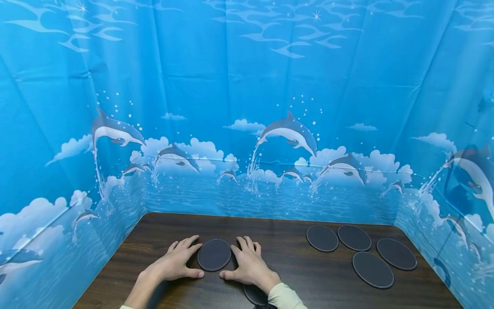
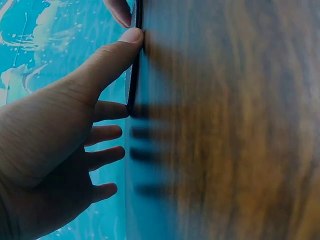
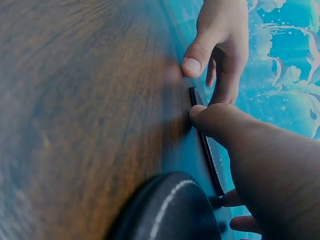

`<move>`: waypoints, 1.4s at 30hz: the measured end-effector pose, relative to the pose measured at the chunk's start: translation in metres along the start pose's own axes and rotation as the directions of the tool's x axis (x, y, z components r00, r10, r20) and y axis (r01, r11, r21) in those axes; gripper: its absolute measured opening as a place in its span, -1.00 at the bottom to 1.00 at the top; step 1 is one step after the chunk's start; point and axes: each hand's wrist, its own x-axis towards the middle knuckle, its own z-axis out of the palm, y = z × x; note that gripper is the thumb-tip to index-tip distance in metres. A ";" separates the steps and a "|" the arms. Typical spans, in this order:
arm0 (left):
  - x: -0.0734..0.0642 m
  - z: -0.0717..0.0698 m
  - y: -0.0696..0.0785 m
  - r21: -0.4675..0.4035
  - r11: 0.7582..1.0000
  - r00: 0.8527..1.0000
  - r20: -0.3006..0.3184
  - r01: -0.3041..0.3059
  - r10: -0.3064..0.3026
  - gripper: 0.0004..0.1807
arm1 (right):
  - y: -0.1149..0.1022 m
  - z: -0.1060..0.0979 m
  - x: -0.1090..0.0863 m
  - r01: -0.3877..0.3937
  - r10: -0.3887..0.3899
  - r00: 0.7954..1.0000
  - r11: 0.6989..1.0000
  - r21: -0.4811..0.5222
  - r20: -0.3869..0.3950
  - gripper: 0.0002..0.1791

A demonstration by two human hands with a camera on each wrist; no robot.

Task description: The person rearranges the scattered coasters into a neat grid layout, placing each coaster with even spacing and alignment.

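A round black coaster (image 1: 214,255) with a stitched rim lies flat on the dark wooden table (image 1: 185,227), between my two hands. My left hand (image 1: 175,261) is at its left side, fingers spread and the index fingertip at the rim. On the opposite side is my right hand (image 1: 248,262), its fingers spread too, with the index finger beside the rim. Both thumbs point inward along the near side. Under my right wrist lies a second coaster (image 1: 254,295), partly hidden by the hand and sleeve; its white stitching shows large in the right wrist view.
Several more black coasters lie apart at the right of the table, among them a front one (image 1: 373,269) and a far left one (image 1: 322,238). A blue dolphin-print curtain (image 1: 270,189) surrounds the table at the back and both sides.
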 end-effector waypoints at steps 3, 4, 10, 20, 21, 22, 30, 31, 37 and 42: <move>0.000 0.000 0.001 -0.018 1.000 1.000 0.007 0.003 -0.003 0.02 | -0.001 0.002 -0.001 0.014 -0.014 1.000 1.000 0.026 -0.001 -0.06; 0.000 0.000 0.001 -0.024 1.000 1.000 0.009 0.002 -0.002 0.01 | -0.001 0.002 -0.001 0.021 -0.021 1.000 0.999 0.034 -0.004 -0.08; -0.001 0.000 0.001 -0.044 0.999 1.000 -0.006 -0.024 0.023 -0.02 | -0.004 0.002 -0.001 0.058 -0.056 0.998 0.996 0.068 -0.031 -0.19; 0.004 0.000 0.005 -0.052 0.998 0.999 -0.035 -0.025 0.023 -0.08 | -0.008 0.003 -0.002 0.060 -0.050 0.995 0.991 0.116 -0.088 -0.35; 0.004 0.000 0.004 -0.053 0.998 0.999 -0.036 -0.023 0.021 -0.08 | -0.008 0.003 -0.002 0.062 -0.051 0.994 0.991 0.115 -0.094 -0.35; 0.004 0.001 0.004 -0.053 0.998 0.999 -0.041 -0.022 0.020 -0.08 | -0.007 0.004 -0.002 0.064 -0.052 0.994 0.991 0.118 -0.099 -0.36; 0.004 0.002 0.003 -0.084 0.996 0.996 -0.091 -0.028 0.020 -0.06 | -0.002 0.003 -0.004 0.089 -0.061 0.988 0.975 0.205 -0.141 -0.40; 0.003 0.002 0.003 -0.089 0.996 0.995 -0.099 -0.031 0.022 -0.06 | -0.001 0.002 -0.005 0.094 -0.062 0.987 0.972 0.216 -0.150 -0.39; 0.006 0.003 0.011 -0.103 0.992 0.990 -0.126 -0.074 0.061 -0.06 | 0.008 -0.003 -0.015 0.116 -0.061 0.979 0.952 0.282 -0.196 -0.40; 0.015 0.005 0.022 -0.108 0.989 0.988 -0.127 -0.105 0.091 -0.05 | 0.019 -0.008 -0.023 0.117 -0.046 0.973 0.944 0.309 -0.226 -0.41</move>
